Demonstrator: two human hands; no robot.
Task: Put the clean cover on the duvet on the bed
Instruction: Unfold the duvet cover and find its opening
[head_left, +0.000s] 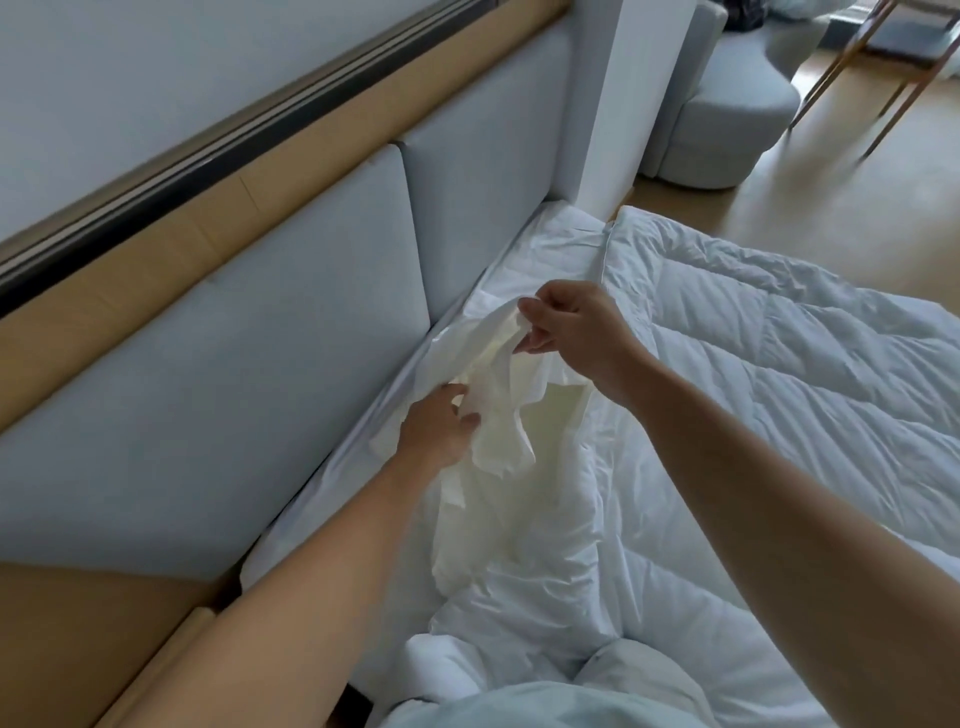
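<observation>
Right hand (569, 332) pinches cover (498, 415) fold, raised beside headboard (218, 405); left hand (439, 431) lower, fingers curled gripping cover; duvet (779, 374) spread further from headboard.

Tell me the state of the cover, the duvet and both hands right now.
cover, bunched, upper part held up, not yet over the duvet.
duvet, bare, spread on the bed, rumpled near the cover.
right hand, pinches the cover's top edge.
left hand, grips the cover lower down.
</observation>
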